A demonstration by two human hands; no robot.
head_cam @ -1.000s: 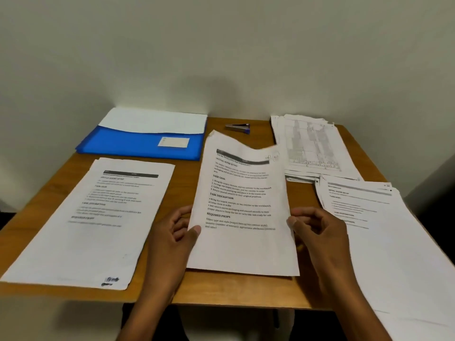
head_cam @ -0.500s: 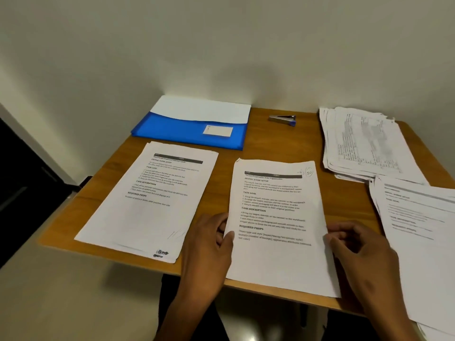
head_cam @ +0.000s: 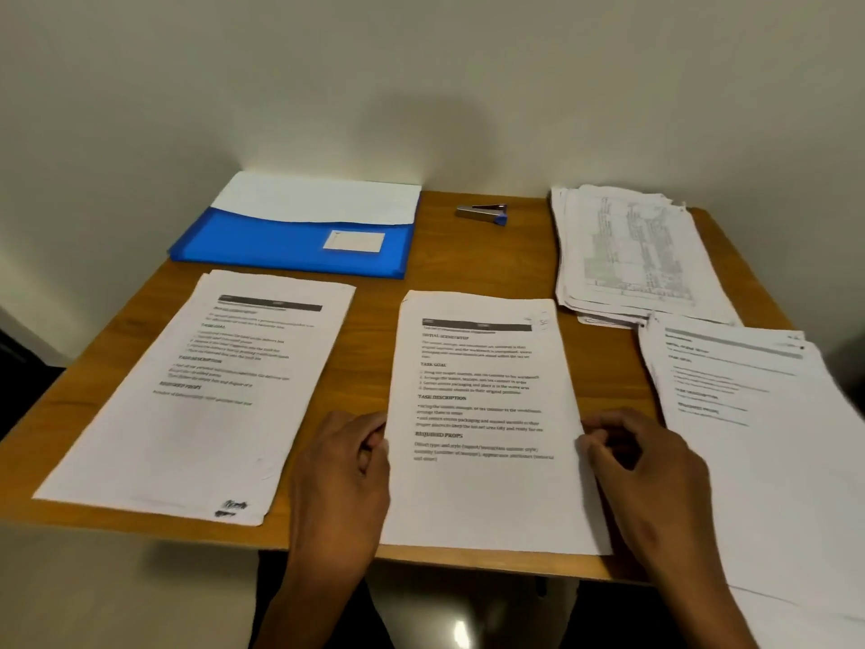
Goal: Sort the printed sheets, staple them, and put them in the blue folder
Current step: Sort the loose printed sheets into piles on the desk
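Left hand (head_cam: 344, 466) was curled at the left edge of the middle printed sheets (head_cam: 487, 423), fingertips pinching that edge, and the right hand (head_cam: 648, 466) did the same on the right edge, so both were clamped on that stack. It lay flat at the tabletop's (head_cam: 374, 320) front edge, centre. Another printed stack (head_cam: 201, 391) sat toward the front left corner, a third (head_cam: 758, 414) hung off the front right corner. Blue folder (head_cam: 290, 245) was at the back left with paper sticking out, stapler (head_cam: 482, 214) at the back edge middle, and a messy paper pile (head_cam: 632, 255) at the back right.
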